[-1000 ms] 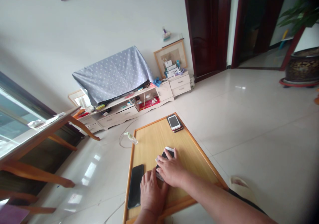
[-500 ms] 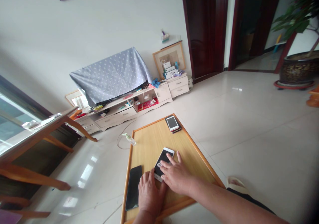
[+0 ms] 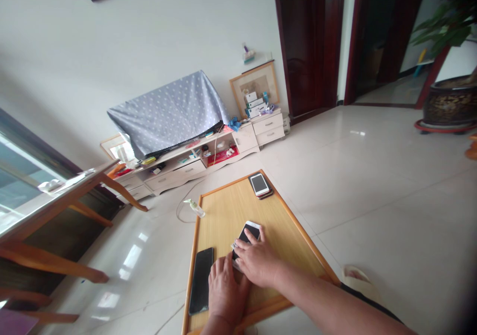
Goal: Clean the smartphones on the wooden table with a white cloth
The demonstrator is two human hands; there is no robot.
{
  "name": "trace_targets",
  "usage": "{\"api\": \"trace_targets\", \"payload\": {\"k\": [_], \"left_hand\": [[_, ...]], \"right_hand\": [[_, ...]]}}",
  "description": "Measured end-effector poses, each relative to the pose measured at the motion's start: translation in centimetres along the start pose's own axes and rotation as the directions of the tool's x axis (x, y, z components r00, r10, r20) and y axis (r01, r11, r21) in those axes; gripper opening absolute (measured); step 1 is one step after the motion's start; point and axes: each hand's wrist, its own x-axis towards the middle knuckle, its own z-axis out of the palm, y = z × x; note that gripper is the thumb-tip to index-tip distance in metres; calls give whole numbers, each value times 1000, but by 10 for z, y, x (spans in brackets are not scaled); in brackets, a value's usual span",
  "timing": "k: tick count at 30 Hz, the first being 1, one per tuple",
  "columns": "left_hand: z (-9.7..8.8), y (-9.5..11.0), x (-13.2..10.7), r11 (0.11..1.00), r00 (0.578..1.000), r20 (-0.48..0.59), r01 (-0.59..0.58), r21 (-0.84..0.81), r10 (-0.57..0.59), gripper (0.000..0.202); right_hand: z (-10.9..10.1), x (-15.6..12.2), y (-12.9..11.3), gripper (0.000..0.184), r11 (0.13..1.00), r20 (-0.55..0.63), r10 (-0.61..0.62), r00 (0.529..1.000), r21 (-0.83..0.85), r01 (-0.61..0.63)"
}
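Carefully, the right hand (image 3: 257,261), fingers spread, presses down on a slim white smartphone (image 3: 246,234) on the light wooden worktop (image 3: 227,215), the left hand (image 3: 225,293) lying flat at its lower end, a black smartphone (image 3: 201,280) just beside.

**Bright room, bowed edges**

Soft, even light fills my view, with window-shaped glare on the floor tiles (image 3: 131,256) and a washed-out shine on the glass tabletop (image 3: 26,201). My right hand (image 3: 257,263) and left hand (image 3: 225,290) look sharp; the edges bow, and the lower right corner darkens into blur.
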Motion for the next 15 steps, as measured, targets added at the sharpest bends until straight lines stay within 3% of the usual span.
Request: {"api": "trace_targets", "payload": {"k": [7, 15], "left_hand": [[-3, 4, 1, 1000, 1000, 28, 9, -6, -9, 62], [3, 0, 0, 999, 1000, -26, 6, 33, -5, 57]], "right_hand": [[1, 5, 1, 51, 1000, 25, -6, 1000, 14, 6], [-7, -20, 6, 51, 1000, 18, -22, 1000, 10, 22]]}}
